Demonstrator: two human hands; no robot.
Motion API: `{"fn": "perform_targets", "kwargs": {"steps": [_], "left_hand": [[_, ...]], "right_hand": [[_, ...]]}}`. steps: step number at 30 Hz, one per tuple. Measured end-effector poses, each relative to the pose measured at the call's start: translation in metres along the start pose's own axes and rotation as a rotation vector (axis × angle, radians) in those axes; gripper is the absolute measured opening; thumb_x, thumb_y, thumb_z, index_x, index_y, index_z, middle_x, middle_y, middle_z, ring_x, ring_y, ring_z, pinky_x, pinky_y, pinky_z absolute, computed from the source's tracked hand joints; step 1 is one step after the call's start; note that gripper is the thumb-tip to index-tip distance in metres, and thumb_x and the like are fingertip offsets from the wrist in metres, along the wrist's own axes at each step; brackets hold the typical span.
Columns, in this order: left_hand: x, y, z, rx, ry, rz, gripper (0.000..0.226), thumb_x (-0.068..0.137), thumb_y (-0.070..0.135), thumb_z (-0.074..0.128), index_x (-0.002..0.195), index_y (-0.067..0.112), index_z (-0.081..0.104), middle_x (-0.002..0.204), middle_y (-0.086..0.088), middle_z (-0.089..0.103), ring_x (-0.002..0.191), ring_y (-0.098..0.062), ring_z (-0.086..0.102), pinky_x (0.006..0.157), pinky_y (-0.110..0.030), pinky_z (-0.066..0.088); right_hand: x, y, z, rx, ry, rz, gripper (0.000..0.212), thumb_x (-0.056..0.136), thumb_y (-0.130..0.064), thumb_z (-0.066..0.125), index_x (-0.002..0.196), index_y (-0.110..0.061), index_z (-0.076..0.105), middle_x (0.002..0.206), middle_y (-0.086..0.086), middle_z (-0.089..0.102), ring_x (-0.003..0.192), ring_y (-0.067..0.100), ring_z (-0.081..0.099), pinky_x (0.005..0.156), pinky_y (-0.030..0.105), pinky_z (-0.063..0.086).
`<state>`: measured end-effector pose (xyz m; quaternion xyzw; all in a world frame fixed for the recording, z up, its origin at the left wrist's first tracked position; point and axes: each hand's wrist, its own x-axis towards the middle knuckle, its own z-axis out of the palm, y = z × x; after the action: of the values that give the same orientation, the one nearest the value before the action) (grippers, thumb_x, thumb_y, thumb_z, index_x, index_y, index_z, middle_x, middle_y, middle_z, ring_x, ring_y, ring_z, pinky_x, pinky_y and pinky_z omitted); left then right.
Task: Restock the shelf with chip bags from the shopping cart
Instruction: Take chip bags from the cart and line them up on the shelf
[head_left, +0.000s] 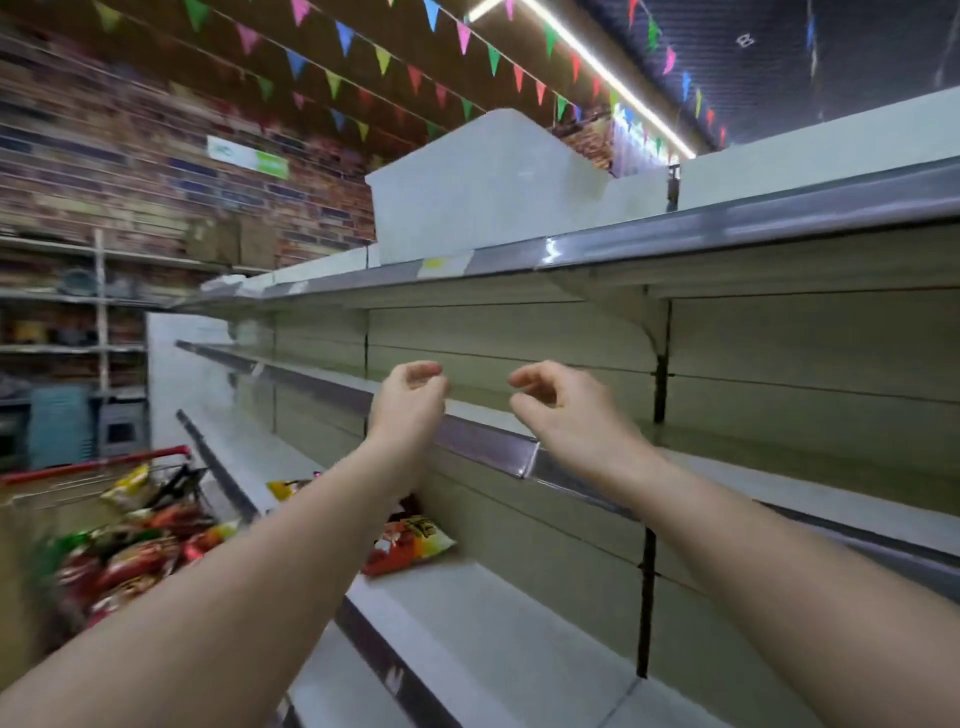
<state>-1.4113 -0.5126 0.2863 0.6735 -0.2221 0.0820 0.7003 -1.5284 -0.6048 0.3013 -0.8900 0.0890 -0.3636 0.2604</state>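
Both my hands are raised in front of the middle shelf (488, 447) of a pale metal shelving unit. My left hand (408, 400) has its fingers curled loosely and holds nothing. My right hand (558, 405) is likewise loosely curled and holds nothing. A red and green chip bag (415, 543) lies flat on the lower shelf (493, 623), partly hidden behind my left forearm. A second yellow bag (288, 488) shows behind it. The shopping cart (98, 462) with a red rim stands at the lower left, filled with several red, green and yellow chip bags (130, 561).
The upper shelf (675, 234) carries white panels. Dark upright brackets (660, 384) divide the shelf back. A brick wall and racks with goods (72, 338) stand at the left. Coloured pennant strings hang from the ceiling.
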Motion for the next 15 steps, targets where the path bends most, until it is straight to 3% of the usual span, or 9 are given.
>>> {"fn": "perform_targets", "kwargs": {"steps": [5, 8, 15], "left_hand": [[0.053, -0.03, -0.063, 0.032, 0.067, -0.016, 0.018, 0.092, 0.015, 0.05, 0.108, 0.02, 0.056, 0.108, -0.003, 0.059, 0.099, -0.019, 0.057, 0.067, -0.025, 0.043], [0.078, -0.05, -0.099, 0.063, 0.106, -0.043, 0.013, 0.093, 0.017, 0.05, 0.105, 0.022, 0.054, 0.11, -0.004, 0.059, 0.104, -0.02, 0.057, 0.077, -0.028, 0.041], [0.123, -0.099, -0.178, 0.136, 0.228, -0.131, 0.025, 0.095, 0.014, 0.048, 0.119, 0.013, 0.055, 0.103, -0.007, 0.058, 0.09, -0.018, 0.056, 0.07, -0.029, 0.043]], "right_hand": [[0.044, -0.025, 0.075, 0.09, -0.079, -0.05, 0.029, 0.092, -0.02, 0.05, 0.12, -0.018, 0.058, 0.118, 0.002, 0.061, 0.111, 0.019, 0.055, 0.093, 0.029, 0.043], [0.066, -0.041, 0.118, 0.103, -0.115, -0.088, 0.03, 0.092, -0.022, 0.052, 0.122, -0.019, 0.058, 0.12, 0.001, 0.061, 0.112, 0.017, 0.054, 0.095, 0.027, 0.041], [0.103, -0.06, 0.218, 0.223, -0.247, -0.096, 0.032, 0.093, -0.023, 0.05, 0.124, -0.019, 0.055, 0.12, 0.001, 0.059, 0.113, 0.016, 0.053, 0.092, 0.026, 0.04]]}}
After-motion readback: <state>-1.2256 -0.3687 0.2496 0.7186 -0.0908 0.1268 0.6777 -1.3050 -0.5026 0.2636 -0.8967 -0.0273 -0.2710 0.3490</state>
